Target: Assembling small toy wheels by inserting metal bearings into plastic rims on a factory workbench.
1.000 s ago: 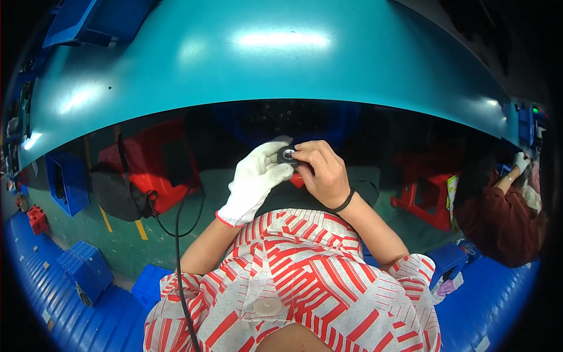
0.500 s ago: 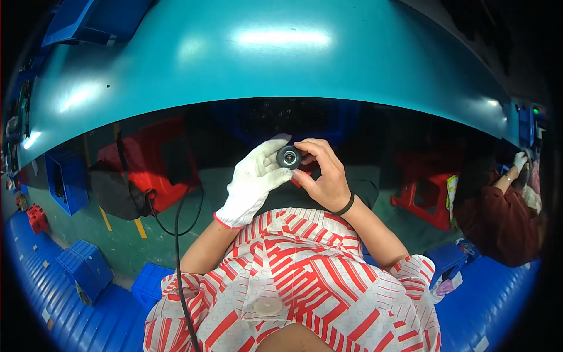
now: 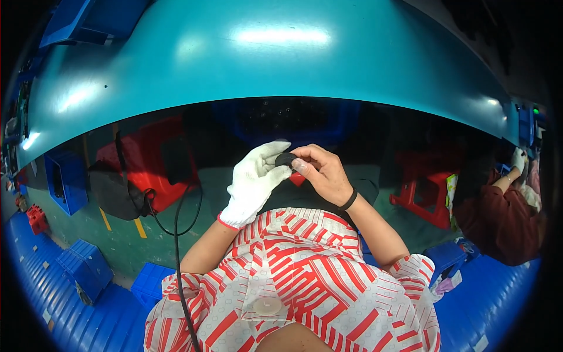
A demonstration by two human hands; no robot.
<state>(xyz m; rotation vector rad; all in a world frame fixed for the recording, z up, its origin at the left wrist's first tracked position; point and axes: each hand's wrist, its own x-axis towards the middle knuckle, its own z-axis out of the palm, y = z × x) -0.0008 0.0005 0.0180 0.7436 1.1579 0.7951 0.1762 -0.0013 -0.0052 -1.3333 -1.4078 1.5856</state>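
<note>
Between my two hands, in front of my waist, is a small black round part (image 3: 285, 159), seen from its side and partly covered by fingers. My left hand (image 3: 254, 180), in a white knitted glove, closes on its left side with thumb and fingers. My bare right hand (image 3: 321, 173) pinches it from the right, thumb in front and fingers behind. A black band circles the right wrist. Beyond the hands, below the table edge, a dark blue bin (image 3: 340, 120) contains several small dark round parts.
A glossy teal table (image 3: 281, 70) spans the far side. Red stools (image 3: 155, 152) stand left and right, a black bag (image 3: 111, 190) on the left one. Blue crates (image 3: 85, 267) sit at left. A black cable (image 3: 179, 258) runs down past me. A co-worker (image 3: 501, 220) sits at far right.
The black round part has turned: its ringed face, visible before, now points away, and its dark side shows. My right thumb has shifted over it. Both hands stay in nearly the same place.
</note>
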